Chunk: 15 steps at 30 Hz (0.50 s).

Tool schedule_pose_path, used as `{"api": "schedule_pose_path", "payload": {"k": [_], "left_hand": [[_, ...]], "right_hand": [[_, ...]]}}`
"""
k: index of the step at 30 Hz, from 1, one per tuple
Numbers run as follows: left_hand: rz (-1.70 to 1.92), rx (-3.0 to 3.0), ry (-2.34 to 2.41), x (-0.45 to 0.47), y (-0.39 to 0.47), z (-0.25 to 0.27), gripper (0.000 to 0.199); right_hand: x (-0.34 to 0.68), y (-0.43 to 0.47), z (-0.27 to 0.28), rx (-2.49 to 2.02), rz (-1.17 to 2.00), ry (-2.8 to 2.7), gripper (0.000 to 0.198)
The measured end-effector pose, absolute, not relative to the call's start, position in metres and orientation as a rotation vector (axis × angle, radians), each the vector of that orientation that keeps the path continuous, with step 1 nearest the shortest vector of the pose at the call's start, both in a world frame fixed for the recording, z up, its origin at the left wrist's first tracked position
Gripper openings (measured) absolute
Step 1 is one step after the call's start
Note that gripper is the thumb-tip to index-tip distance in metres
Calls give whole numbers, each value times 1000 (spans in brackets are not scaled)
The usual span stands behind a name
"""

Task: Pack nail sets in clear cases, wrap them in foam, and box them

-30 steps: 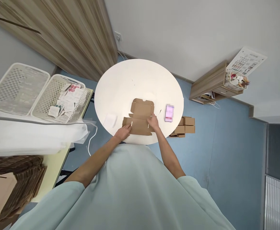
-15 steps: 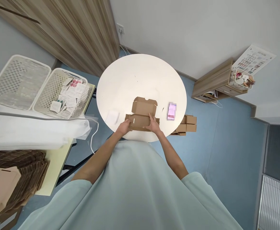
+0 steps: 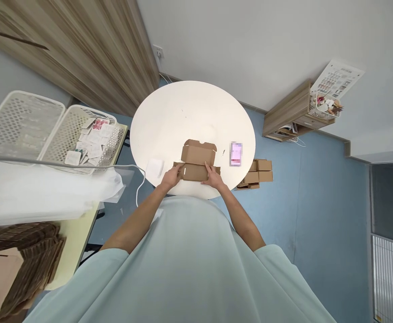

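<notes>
A brown cardboard box (image 3: 198, 153), partly folded with its lid flap spread away from me, lies near the front edge of the round white table (image 3: 189, 107). My left hand (image 3: 172, 176) grips the box's left end, fingers over the side flap. At the right end, my right hand (image 3: 213, 176) holds the box between thumb and fingers, the thumb toward the near edge. Left of the box lies a small white item (image 3: 155, 168), its kind unclear. A pinkish phone-like rectangle (image 3: 236, 154), blurred out, rests to the right.
On the left side table are white baskets, one with packets and cards (image 3: 93, 139), a white plastic sheet roll (image 3: 48, 193) and a stack of flat cardboard (image 3: 38, 264). Brown boxes (image 3: 260, 171) sit on the floor beyond the table's right edge. A cable (image 3: 139, 179) hangs at left.
The view has shifted slightly. Both hands still hold the box, and its side walls and fingers have moved a little; the right hand's fingers sit closer to the fold.
</notes>
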<state>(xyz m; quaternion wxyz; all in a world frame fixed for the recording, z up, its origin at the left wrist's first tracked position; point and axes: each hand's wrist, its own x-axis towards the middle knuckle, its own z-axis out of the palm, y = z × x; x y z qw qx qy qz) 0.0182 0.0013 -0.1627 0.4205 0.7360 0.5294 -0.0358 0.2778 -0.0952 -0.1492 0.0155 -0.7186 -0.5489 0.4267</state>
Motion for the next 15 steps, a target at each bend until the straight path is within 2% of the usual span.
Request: {"api": "schedule_pose_path", "payload": {"k": [7,15], "left_hand": [[-403,2045,1361,40,2,-150,46],[-215,1958,1610,26,-8,-143,52]], "right_hand": [[279,-90,-146,-2232,1340,-1696,136],[281,-88,-148,-2231,1342,-1680,136]]}}
